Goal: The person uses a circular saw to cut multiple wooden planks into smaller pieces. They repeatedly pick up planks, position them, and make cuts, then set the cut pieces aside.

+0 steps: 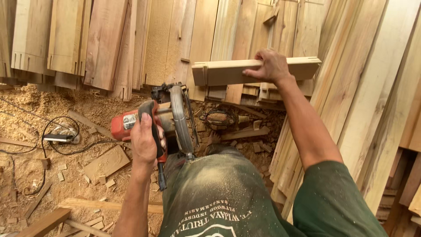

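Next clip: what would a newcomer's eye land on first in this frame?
Most likely the red circular saw at centre, gripped by its handle in the left hand above the person's lap. Next, the right hand raised at upper right, holding a pale short board level in front of the planks leaning along the back. Sawdust and offcuts cover the floor at left.

A woodworking shop — stacked planks (109, 39), sawdust floor (30, 105), offcuts (105, 162).
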